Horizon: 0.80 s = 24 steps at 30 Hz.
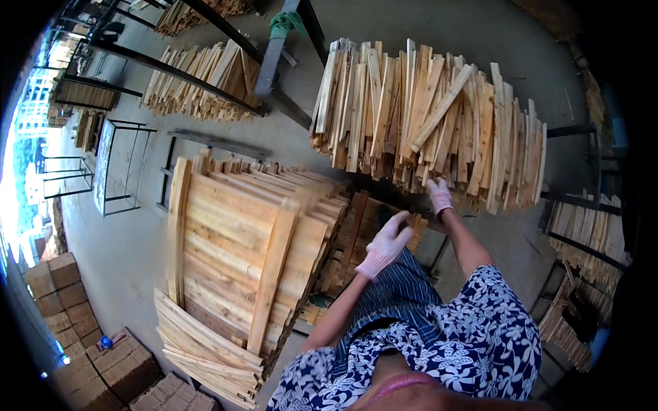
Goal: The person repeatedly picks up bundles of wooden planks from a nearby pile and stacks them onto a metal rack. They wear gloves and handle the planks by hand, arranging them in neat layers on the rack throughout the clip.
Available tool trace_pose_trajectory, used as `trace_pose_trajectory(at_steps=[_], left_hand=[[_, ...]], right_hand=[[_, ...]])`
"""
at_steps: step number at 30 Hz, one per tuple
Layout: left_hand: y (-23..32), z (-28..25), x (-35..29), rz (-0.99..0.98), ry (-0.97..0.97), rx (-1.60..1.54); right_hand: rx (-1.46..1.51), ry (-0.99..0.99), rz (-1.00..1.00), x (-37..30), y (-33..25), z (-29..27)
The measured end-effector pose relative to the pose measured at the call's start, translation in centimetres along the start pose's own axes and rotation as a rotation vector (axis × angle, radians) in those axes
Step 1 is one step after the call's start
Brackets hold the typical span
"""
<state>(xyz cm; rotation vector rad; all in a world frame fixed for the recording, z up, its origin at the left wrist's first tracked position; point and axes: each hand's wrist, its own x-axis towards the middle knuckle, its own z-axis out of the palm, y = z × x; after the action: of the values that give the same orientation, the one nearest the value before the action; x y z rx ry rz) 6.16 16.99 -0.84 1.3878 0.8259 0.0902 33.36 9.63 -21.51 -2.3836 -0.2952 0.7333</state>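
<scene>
A wide pile of loose wooden slats (384, 103) lies ahead of me, slightly right, with the slats' near ends pointing toward me. My right hand (440, 195), in a pale knitted glove, reaches to those ends, its fingers closed at the end of a slat. Closer to me and further left, my left hand (388, 245) wears the same kind of glove. Its fingers are partly spread and hold nothing that I can see. Beside it on the left rises a stack of wooden panels (229, 240), the top one crossed by battens (274, 274).
Black metal frames (274, 89) carry slat piles, including another pile (199, 79) at the far left. A green cloth (286, 24) is tied to one frame. Brown bundled stacks (65, 294) stand at the lower left. More slats (589, 229) sit on racks at right.
</scene>
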Motion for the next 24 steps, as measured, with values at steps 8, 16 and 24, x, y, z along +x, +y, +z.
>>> trace_pose_trajectory(at_steps=[8, 16, 24], left_hand=[[-7.8, 3.5, 31.3, -0.14, 0.34, 0.552], [-12.2, 7.5, 42.1, -0.395, 0.2, 0.098], [-9.8, 6.0, 41.5, -0.495, 0.161, -0.063]], right_hand=[[-0.065, -0.03, 0.273, 14.2, -2.1, -0.5], [-0.211, 0.121, 0.1, 11.8, -3.2, 6.7], [0.509, 0.135, 0.257, 12.2, -0.2, 2.4]])
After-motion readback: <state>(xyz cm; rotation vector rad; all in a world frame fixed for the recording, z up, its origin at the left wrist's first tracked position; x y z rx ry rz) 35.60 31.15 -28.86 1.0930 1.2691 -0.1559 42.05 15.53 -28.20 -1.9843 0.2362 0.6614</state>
